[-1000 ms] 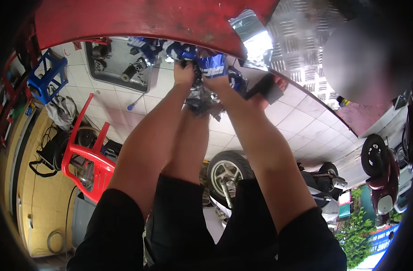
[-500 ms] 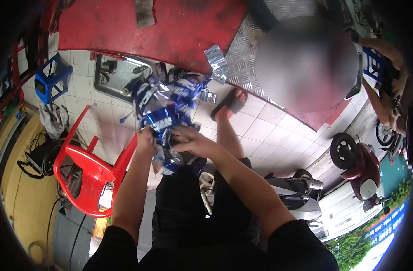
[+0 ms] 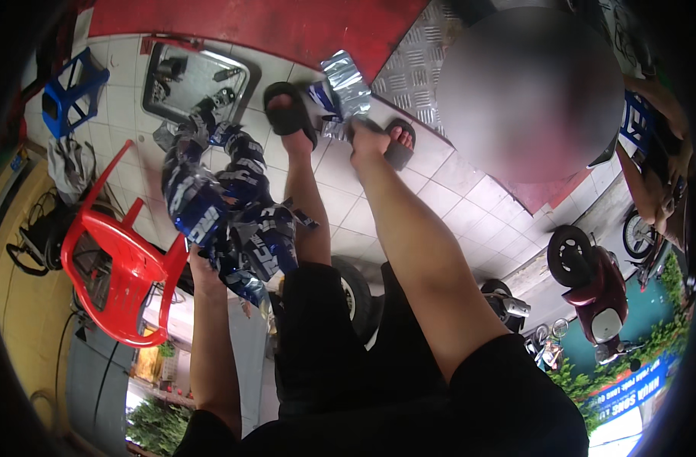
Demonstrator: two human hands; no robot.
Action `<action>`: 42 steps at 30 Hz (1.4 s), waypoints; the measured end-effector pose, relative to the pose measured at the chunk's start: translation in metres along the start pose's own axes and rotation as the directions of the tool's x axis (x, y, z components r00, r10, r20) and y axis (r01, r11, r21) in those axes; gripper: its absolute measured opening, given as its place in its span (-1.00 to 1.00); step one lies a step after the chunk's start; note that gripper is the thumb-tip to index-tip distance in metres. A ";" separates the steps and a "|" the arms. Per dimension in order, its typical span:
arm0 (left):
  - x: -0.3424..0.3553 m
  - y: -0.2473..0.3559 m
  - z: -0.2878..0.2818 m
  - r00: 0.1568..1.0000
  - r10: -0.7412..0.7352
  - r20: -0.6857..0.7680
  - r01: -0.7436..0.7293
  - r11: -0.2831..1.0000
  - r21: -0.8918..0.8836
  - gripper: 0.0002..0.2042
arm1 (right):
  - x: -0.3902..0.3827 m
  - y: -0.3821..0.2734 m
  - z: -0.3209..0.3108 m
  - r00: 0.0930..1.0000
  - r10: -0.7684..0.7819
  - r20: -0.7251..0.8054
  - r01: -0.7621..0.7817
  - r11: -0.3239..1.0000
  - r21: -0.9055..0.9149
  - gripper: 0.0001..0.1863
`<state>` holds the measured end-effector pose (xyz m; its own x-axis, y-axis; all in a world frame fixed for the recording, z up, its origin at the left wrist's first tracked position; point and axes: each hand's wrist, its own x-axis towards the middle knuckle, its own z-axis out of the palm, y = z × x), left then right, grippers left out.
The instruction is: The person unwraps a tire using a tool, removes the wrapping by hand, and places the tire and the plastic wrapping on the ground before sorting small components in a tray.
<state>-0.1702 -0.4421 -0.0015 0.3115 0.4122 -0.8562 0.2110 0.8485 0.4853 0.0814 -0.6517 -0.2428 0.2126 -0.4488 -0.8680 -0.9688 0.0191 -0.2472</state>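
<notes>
A long, twisted bundle of blue, silver and black plastic wrapping point(image 3: 245, 171) hangs in front of my left leg and reaches toward the metal tray. My left hand point(image 3: 203, 263) is closed on its near side, the fingers partly hidden by the plastic. Stretched forward, my right hand point(image 3: 369, 141) grips the lower end of a shiny silver wrapper strip point(image 3: 348, 82) beside the red platform. A small blue wrapper piece point(image 3: 320, 96) lies against that strip. Both my sandalled feet are close by, the right hand just left of one sandal point(image 3: 398, 145).
A metal tray point(image 3: 245, 97) with dark parts sits on the white tiles point(image 3: 432, 194). Left are a red plastic chair point(image 3: 123, 274) and a blue stool point(image 3: 75, 91). The red platform point(image 3: 249, 27) spans the far side. A wheel point(image 3: 359, 297) stands between my legs; another person point(image 3: 660, 167) is right.
My right hand has left the bundle and reached forward to the silver strip. The bundle has opened out into longer twisted lengths, still in my left hand. The view has shifted.
</notes>
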 end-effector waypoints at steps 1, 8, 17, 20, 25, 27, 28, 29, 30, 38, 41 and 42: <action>-0.011 0.000 0.003 0.998 -0.010 -0.065 0.008 0.999 -0.044 -0.62 | -0.018 0.005 -0.006 0.978 -0.124 0.165 0.180 0.902 -0.391 -0.42; -0.007 -0.020 -0.013 1.000 0.004 0.000 -0.004 0.989 -0.148 -0.55 | 0.010 0.056 -0.018 0.639 -0.071 0.766 0.691 -0.384 -0.612 -0.74; 0.041 -0.030 -0.041 0.995 -0.094 -0.010 0.084 0.927 -0.366 -0.47 | 0.102 0.095 0.047 0.319 0.052 0.946 0.686 -0.701 -0.193 -0.78; 0.027 -0.008 -0.051 0.986 -0.137 -0.099 0.101 0.946 -0.307 -0.52 | 0.047 0.088 0.029 0.415 -0.224 0.882 0.816 -0.337 -0.469 -0.80; -0.019 0.029 0.000 0.981 -0.066 0.185 0.056 0.997 0.056 -0.62 | -0.145 0.018 -0.051 0.548 -0.109 0.830 0.791 0.392 -0.471 -0.63; -0.042 0.034 0.053 0.972 -0.213 0.096 0.204 0.974 0.095 -0.63 | -0.244 -0.032 -0.106 0.602 -0.089 0.793 0.560 0.756 -0.340 -0.59; -0.055 0.028 0.056 0.972 -0.237 0.007 0.227 0.938 0.262 -0.64 | -0.310 -0.061 -0.145 0.620 -0.103 0.778 0.460 0.851 -0.254 -0.56; -0.074 0.021 0.096 0.944 -0.304 0.131 0.264 0.930 0.257 -0.70 | -0.304 -0.026 -0.181 0.651 -0.340 0.678 0.469 0.883 -0.008 -0.54; -0.089 0.013 0.121 0.911 -0.349 0.219 0.304 0.928 0.213 -0.73 | -0.293 0.012 -0.202 0.625 -0.524 0.578 0.517 0.833 0.196 -0.52; -0.244 -0.081 0.266 0.617 -0.617 0.489 0.059 0.656 0.753 -0.69 | -0.456 -0.027 -0.314 0.397 -0.770 0.499 0.390 0.634 0.668 -0.41; -0.307 -0.121 0.294 0.497 -0.703 0.508 -0.079 0.547 0.834 -0.67 | -0.469 -0.015 -0.377 0.274 -0.938 0.213 0.817 0.344 0.463 0.20; -0.331 -0.130 0.301 0.472 -0.723 0.504 -0.120 0.514 0.849 -0.67 | -0.473 -0.007 -0.407 0.315 -0.938 0.143 0.935 0.333 0.125 0.35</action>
<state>-0.0214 -0.7887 0.2720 0.4615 -0.5867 -0.6654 0.8579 0.1043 0.5031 -0.0640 -0.8027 0.3449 0.9942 -0.0318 -0.1029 -0.1077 -0.3015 -0.9474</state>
